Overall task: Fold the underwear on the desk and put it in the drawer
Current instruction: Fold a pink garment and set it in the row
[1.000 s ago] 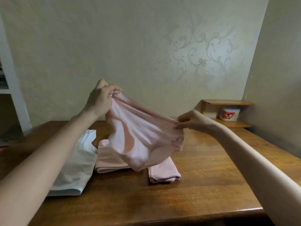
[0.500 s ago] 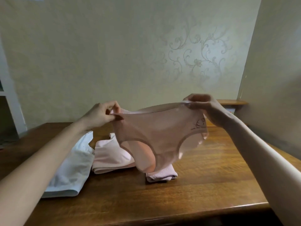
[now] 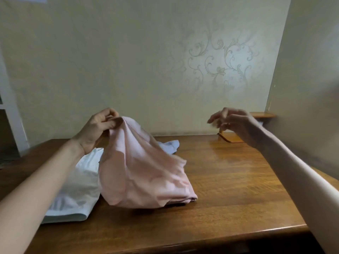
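Observation:
Pale pink underwear hangs from my left hand, which pinches one end of its waistband above the wooden desk. Its lower part drapes down onto other garments on the desk. My right hand is raised to the right, apart from the cloth, fingers spread and holding nothing. A white garment lies flat under my left forearm. A light blue piece shows behind the pink cloth. No drawer is in view.
A small wooden shelf stands at the desk's back right corner by the side wall. A white shelving frame rises at the far left. The desk's front edge runs across the bottom of the view.
My right hand has let go of the waistband and moved away to the right. The pink underwear, held stretched between both hands before, now hangs from my left hand and sags onto the desk.

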`<state>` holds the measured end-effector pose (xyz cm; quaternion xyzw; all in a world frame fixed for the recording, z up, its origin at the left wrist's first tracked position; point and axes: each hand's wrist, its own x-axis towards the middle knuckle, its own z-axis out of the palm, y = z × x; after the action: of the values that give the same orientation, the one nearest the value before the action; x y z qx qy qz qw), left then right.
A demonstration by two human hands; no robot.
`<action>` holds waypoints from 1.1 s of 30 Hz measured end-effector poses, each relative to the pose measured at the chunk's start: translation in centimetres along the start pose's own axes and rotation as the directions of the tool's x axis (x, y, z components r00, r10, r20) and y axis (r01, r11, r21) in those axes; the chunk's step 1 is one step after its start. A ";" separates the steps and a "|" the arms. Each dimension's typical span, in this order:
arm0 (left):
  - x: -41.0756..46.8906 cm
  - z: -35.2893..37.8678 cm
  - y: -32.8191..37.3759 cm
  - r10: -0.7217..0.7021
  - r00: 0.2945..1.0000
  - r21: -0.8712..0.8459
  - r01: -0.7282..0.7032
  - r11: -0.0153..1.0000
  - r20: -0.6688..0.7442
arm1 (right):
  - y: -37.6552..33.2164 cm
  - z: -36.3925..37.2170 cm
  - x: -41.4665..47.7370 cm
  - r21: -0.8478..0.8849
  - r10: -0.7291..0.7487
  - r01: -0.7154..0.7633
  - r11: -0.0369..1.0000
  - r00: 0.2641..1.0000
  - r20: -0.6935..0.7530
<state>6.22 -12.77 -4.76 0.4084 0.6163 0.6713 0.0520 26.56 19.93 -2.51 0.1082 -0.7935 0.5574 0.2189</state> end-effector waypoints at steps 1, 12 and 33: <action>0.2 0.6 -0.1 -0.020 0.998 0.119 0.014 0.993 0.055 | 0.1 1.0 0.2 -0.041 0.025 -0.023 0.999 0.998 0.053; -0.3 3.3 1.2 -0.040 0.987 0.306 -0.010 0.952 0.156 | 11.5 11.9 1.5 -0.766 0.256 -0.119 0.632 0.965 0.062; -1.0 -2.8 -0.9 0.119 0.993 0.784 -0.059 0.617 -0.018 | 2.8 1.5 1.6 0.159 0.076 -0.092 0.983 0.992 0.104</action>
<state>4.78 -15.32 -5.77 0.3972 0.8271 0.3519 -0.1850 23.68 19.70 -4.58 0.1190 -0.7587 0.6235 0.1465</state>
